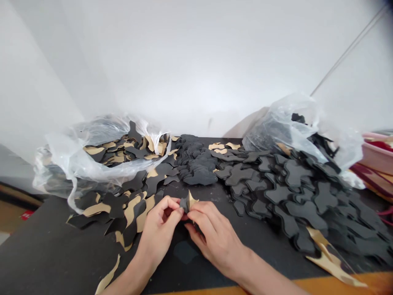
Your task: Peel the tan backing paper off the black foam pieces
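In the middle, just over the table, my left hand [159, 229] pinches a small dark grey cut-out piece [184, 203] between thumb and forefinger. A tan paper-like layer [192, 199] stands up from the piece's right side, partly apart from it. My right hand [215, 235] has its fingertips closed at the base of this tan layer; the exact grip is hidden behind the fingers. Below the hands, a flat dark piece [185, 251] lies on the table. Straight ahead, a row of overlapping dark pieces [199, 174] runs toward the wall.
At left, a clear plastic bag [113, 169] holds dark pieces with tan backs; more [118, 205] spill before it. Stacked dark pieces [279, 194] cover the right, with another plastic bag [276, 123] behind. Tan strips [334, 264] lie front right. A pink bin [377, 153] stands far right.
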{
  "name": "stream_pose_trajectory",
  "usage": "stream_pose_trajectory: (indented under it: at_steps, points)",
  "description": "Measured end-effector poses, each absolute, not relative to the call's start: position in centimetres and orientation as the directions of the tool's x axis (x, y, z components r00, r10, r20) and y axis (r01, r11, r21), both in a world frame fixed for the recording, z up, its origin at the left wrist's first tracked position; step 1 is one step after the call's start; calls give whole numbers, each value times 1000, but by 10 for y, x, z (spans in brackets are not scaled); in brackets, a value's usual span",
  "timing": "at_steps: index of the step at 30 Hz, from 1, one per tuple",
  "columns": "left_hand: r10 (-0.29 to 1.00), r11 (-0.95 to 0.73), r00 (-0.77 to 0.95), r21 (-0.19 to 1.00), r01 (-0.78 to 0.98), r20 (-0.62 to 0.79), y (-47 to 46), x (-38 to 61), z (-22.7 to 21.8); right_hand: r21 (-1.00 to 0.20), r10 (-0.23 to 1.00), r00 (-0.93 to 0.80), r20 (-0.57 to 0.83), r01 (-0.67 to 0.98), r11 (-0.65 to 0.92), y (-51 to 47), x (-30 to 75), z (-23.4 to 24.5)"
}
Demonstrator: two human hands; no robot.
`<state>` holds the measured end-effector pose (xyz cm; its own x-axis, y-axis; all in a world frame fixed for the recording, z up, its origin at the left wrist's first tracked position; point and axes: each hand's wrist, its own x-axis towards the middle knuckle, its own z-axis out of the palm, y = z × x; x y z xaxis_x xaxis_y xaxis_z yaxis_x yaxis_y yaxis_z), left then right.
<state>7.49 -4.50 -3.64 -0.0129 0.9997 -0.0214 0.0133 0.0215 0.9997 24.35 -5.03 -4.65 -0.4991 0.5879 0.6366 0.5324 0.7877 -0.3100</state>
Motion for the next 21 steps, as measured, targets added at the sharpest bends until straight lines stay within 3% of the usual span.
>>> stream_pose_trajectory:
  at_steps: [4, 9, 12, 15, 17, 21]
  points:
    - [997, 74, 40, 990, -124, -69, -48, 80, -34, -285, 585, -495, 643, 554, 782, -47, 247, -50]
    - [975, 161, 190, 947, -277, -111, -51, 80, -34, -413, 623, -391, 677, 500, 761, -44, 253, -48]
    - [987, 71, 159, 937, -343, -16, -48, 69, -35, -515, 678, -310, 666, 467, 719, -43, 258, -45]
    - [984, -168, 21, 966, -198, 176, -41, 57, -34, -698, 802, -195, 565, 405, 590, -40, 263, -41]
    - [964, -254, 81, 967, -11, 254, -38, 52, -32, -806, 867, -165, 471, 319, 499, -39, 265, -39]
    - [968, -163, 211, 978, 133, 133, -36, 57, -30, -921, 923, -190, 334, 143, 363, -39, 264, -34]
